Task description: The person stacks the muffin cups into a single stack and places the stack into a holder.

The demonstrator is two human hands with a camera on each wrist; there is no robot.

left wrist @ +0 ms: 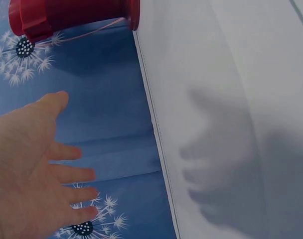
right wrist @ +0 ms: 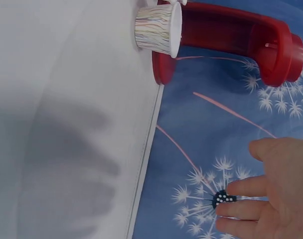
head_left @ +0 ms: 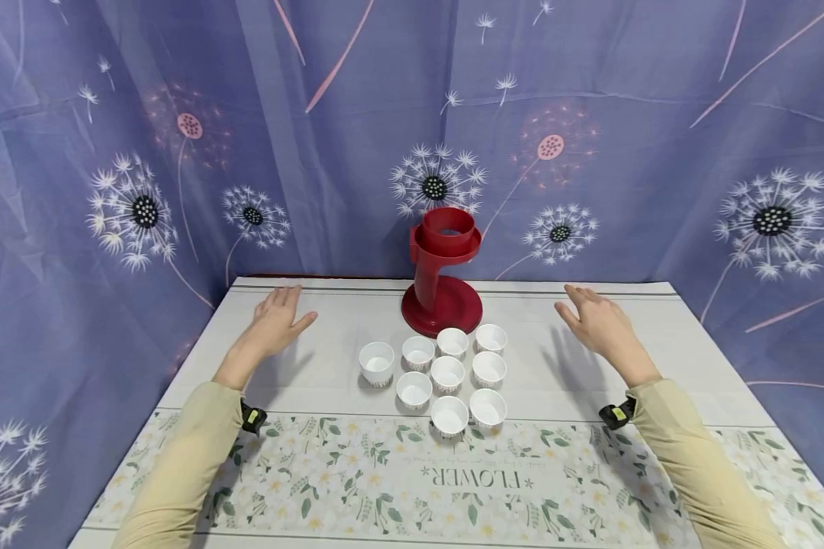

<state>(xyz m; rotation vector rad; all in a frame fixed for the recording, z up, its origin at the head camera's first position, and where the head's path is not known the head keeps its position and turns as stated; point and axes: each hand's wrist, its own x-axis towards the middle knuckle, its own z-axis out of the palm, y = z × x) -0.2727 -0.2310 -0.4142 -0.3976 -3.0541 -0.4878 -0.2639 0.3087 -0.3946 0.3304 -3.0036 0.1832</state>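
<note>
My left hand point(head_left: 272, 325) hovers above the left part of the table with its fingers extended and its thumb apart, holding nothing. On the other side my right hand point(head_left: 600, 326) is held likewise over the table, fingers straight and palm bare. Between them, at the back, stands a red stand point(head_left: 427, 278) with a round base and an open ring-shaped top. Several small white paper cups point(head_left: 448, 374) sit upright in front of its base. The leftmost cup point(head_left: 377, 370) looks taller; whether it is a stack I cannot tell. Coloured wavy lines mark one cup point(right wrist: 156, 30) in the right wrist view.
A white cloth with a floral band and the word FLOWER point(head_left: 477, 478) covers the table point(head_left: 336, 305). Behind and at both sides hangs a blue-purple curtain point(head_left: 343, 160) with dandelion prints. Both wrists wear dark straps point(head_left: 618, 414).
</note>
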